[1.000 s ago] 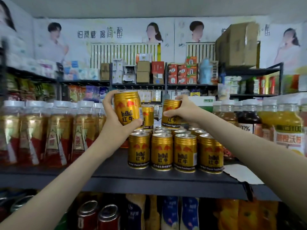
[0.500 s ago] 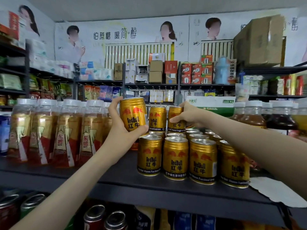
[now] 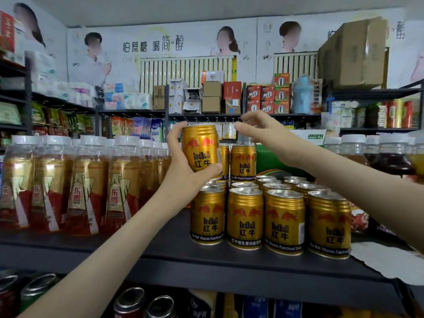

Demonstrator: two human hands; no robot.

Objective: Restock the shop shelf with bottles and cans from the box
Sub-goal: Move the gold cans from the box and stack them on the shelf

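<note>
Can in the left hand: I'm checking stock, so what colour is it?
The can is gold with red bulls; head view.

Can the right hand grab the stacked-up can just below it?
Probably yes. The right hand is open and empty, just above the stacked can, and nothing sits between them. The left hand holds a gold can off to the side.

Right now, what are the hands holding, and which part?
The left hand grips a gold can round its lower body, thumb up the left side. The right hand holds nothing; it hovers open above a stacked can.
</note>
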